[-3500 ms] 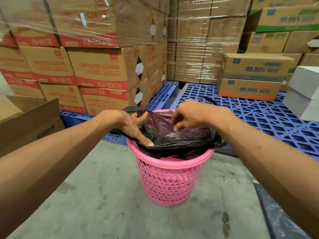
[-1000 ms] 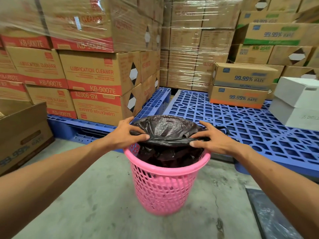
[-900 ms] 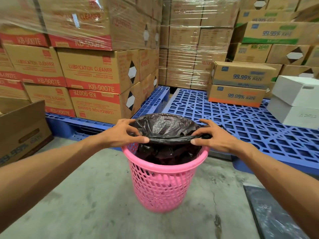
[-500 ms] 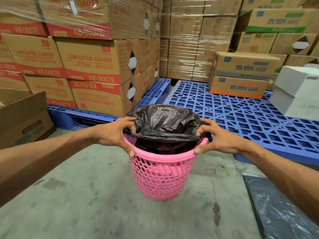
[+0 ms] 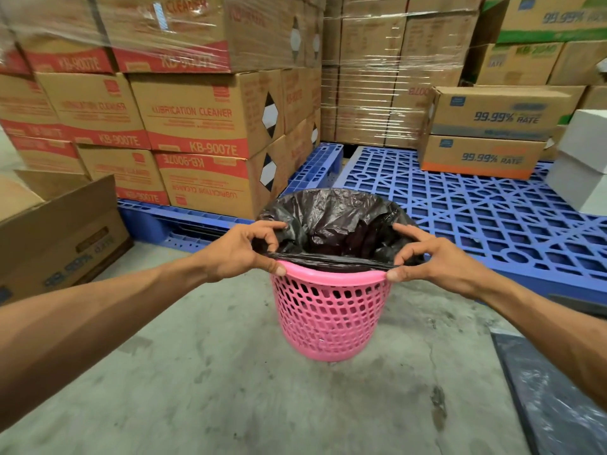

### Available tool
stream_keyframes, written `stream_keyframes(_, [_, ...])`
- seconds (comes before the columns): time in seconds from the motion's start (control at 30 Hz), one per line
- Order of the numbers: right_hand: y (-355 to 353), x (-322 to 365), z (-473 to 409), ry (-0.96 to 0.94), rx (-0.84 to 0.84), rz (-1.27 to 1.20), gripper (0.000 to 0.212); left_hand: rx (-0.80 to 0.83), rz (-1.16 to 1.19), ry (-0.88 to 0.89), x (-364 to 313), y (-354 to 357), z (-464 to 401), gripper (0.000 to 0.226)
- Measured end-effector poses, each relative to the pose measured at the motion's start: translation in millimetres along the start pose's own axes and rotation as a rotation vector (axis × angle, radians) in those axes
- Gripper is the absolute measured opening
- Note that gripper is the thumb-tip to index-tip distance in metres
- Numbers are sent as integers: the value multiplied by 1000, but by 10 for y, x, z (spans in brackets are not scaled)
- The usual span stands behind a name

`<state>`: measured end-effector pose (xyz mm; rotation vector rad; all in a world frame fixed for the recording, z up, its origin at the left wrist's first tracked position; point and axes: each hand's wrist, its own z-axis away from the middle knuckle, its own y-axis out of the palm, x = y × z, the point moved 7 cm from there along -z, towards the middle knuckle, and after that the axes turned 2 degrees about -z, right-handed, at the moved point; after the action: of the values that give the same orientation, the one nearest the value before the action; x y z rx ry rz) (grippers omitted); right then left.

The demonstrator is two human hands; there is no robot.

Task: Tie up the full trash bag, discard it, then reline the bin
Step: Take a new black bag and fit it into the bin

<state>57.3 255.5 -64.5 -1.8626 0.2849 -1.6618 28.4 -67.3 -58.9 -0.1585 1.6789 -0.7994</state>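
both pinching black liner (image 5: 331, 218) edge: left hand (image 5: 236, 252) at 9 o'clock, right hand (image 5: 430, 259) at 3. advised: fold evenly over pink bin (image 5: 331, 310) rim.

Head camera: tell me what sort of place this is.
Most likely a warehouse or stockroom: shrink-wrapped stacks of cardboard boxes, blue plastic pallets and a bare concrete floor.

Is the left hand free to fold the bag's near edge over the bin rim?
Probably yes: the left hand already pinches the bag edge right at the bin rim, with nothing between.
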Motion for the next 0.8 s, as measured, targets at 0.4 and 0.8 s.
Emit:
stream_keyframes(0.4, [178, -42, 61, -163, 79, 305, 9, 109, -431, 285, 38, 174, 29, 7])
stream_keyframes(0.8, [-178, 128, -158, -78, 155, 566, 38, -106, -366, 267, -191, -130, 67, 28])
